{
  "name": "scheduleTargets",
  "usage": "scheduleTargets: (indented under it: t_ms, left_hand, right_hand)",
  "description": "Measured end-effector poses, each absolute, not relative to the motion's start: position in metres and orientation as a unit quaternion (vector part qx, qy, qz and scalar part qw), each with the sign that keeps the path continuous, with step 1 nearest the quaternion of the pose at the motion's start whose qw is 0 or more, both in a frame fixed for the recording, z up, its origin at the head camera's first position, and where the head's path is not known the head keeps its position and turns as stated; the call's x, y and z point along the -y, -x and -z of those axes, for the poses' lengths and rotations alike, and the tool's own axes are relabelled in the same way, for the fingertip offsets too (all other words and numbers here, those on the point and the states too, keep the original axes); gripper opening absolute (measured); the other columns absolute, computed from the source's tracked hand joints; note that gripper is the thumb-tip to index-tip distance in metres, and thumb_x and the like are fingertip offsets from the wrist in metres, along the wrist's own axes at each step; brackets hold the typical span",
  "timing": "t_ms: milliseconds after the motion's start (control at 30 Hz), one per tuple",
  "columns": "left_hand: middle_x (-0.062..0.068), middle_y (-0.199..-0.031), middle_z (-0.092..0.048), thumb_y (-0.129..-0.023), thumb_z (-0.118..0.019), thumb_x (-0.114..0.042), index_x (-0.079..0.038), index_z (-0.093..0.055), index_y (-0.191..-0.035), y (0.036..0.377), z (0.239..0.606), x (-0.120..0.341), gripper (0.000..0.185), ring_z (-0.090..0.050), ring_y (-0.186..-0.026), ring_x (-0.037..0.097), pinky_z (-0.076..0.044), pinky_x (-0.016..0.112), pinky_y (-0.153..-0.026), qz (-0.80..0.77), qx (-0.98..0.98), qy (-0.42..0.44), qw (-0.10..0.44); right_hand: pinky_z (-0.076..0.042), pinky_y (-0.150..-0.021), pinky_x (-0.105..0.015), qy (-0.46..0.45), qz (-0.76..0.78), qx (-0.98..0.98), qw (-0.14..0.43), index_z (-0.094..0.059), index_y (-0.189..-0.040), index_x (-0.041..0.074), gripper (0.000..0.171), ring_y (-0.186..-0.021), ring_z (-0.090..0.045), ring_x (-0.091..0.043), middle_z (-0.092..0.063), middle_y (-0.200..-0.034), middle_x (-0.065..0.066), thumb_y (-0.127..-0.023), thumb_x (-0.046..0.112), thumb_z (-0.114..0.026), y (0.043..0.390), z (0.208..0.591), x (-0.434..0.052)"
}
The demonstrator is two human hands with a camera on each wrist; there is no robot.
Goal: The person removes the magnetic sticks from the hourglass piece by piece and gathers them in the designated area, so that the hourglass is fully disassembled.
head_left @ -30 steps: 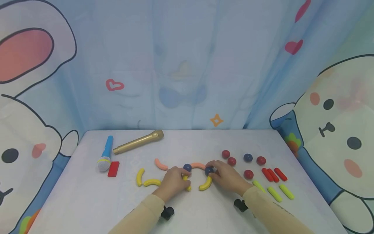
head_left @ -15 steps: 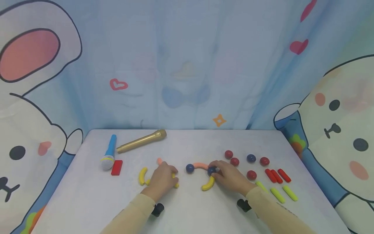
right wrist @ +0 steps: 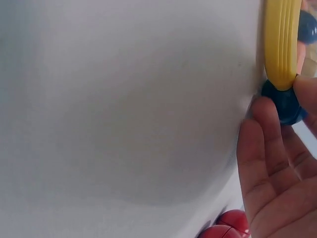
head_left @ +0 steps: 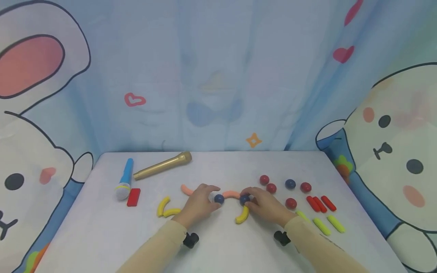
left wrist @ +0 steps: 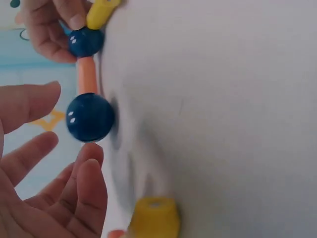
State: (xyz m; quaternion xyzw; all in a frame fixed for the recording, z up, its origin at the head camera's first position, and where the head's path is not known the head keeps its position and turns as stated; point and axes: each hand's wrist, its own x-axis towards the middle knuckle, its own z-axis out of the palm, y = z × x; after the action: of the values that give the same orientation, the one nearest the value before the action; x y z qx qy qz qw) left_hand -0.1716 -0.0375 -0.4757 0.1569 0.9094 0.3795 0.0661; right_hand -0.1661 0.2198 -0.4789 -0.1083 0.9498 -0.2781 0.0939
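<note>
A: What are the hands doing?

B: The left hand [head_left: 199, 200] is beside the left blue ball [head_left: 219, 198], with fingers spread loosely around it. In the left wrist view the fingers [left wrist: 89, 183] are relaxed and do not close on the ball [left wrist: 90, 117]; whether a fingertip touches it, I cannot tell, the view is too close.

A: And the other one?

B: The right hand [head_left: 264, 203] pinches the right blue ball [head_left: 244, 199] between thumb and fingers. The right wrist view shows this ball [right wrist: 283, 101] under the fingertips, with the yellow curved piece [right wrist: 281, 42] joined to it.

A: Where is the piece they work on?

B: In the middle of the white table [head_left: 102, 235]. The two blue balls are connected by the orange curved piece [head_left: 231, 194], and the yellow curved piece [head_left: 242, 215] goes down from the right ball toward the person.

A: Other things around?

B: Red balls [head_left: 271, 187] and red sticks [head_left: 321, 203] lie on the right, and two yellow curves [head_left: 163, 205] on the left, with the blue toy microphone [head_left: 123, 184] and the gold microphone [head_left: 162, 165] behind them.

A: Any writing to read?

B: I see none that can be read.
</note>
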Motion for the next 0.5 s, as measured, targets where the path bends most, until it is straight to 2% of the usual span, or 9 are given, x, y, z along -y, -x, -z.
scheduleTargets:
  t_ms: [100, 267, 400, 500]
  left_hand:
    - [0.003, -0.121, -0.060, -0.087, -0.075, -0.020, -0.020, -0.067, -0.129, 0.172, 0.483, 0.035, 0.042, -0.059, -0.107, 0.020, -0.049, 0.040, -0.094, -0.380, -0.901, -0.185, 0.096]
    - [-0.007, -0.103, -0.061, -0.084, -0.071, -0.012, -0.021, -0.065, -0.132, 0.169, 0.486, 0.039, 0.049, -0.057, -0.087, 0.011, -0.050, 0.030, -0.076, -0.381, -0.880, -0.238, 0.156]
    - [-0.007, -0.096, -0.062, -0.086, -0.065, -0.013, -0.020, -0.061, -0.138, 0.167, 0.484, 0.040, 0.053, -0.058, -0.075, 0.011, -0.049, 0.028, -0.065, -0.397, -0.868, -0.231, 0.189]
    - [-0.006, -0.100, -0.063, -0.089, -0.057, -0.013, -0.022, -0.062, -0.137, 0.168, 0.485, 0.040, 0.049, -0.057, -0.079, 0.010, -0.049, 0.029, -0.069, -0.388, -0.875, -0.231, 0.173]
  right_hand:
    - [-0.049, -0.098, -0.044, 0.111, 0.289, -0.945, 0.102, -0.063, -0.122, 0.028, 0.034, -0.113, -0.059, -0.017, -0.062, -0.127, 0.008, -0.093, 0.013, -0.071, 0.169, 0.480, -0.218]
    - [-0.055, -0.086, -0.036, 0.102, 0.303, -0.942, 0.105, -0.060, -0.128, 0.029, 0.040, -0.091, -0.061, -0.011, -0.064, -0.116, 0.008, -0.094, 0.010, -0.069, 0.174, 0.481, -0.215]
    - [-0.055, -0.086, -0.035, 0.092, 0.316, -0.940, 0.090, -0.059, -0.130, 0.023, 0.041, -0.098, -0.064, -0.013, -0.064, -0.117, 0.006, -0.093, 0.010, -0.070, 0.179, 0.483, -0.211]
    - [-0.055, -0.089, -0.037, 0.070, 0.317, -0.942, 0.084, -0.058, -0.131, 0.019, 0.041, -0.106, -0.064, -0.018, -0.063, -0.122, 0.002, -0.092, 0.012, -0.072, 0.179, 0.483, -0.208]
